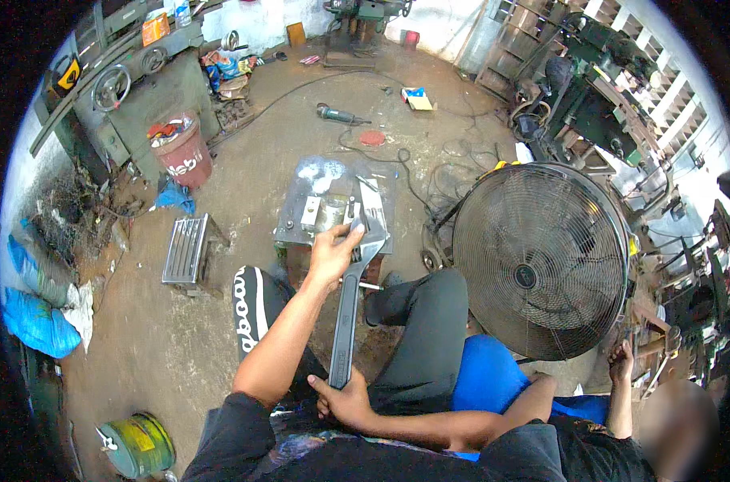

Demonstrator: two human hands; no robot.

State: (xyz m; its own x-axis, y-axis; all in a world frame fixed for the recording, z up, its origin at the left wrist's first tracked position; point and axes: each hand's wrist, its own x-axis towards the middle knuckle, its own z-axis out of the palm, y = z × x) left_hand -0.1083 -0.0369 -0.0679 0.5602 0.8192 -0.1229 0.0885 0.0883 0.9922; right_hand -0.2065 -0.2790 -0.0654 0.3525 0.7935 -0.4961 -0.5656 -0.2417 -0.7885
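Note:
A large grey adjustable wrench stretches from my lap up to a metal work plate on a low stand in front of my knees. My left hand is closed around the wrench's upper end, close to its jaws, with the fingers partly hidden. The lower end of the handle sits in my right hand, thumb along its side. White-topped blocks are fixed on the plate just beyond my left hand. Whether the wrench jaws grip anything is hard to see.
A big black floor fan stands close on my right, with a person's hand below it. A metal stool and a red bucket are to the left. An angle grinder and loose cables lie on the far floor.

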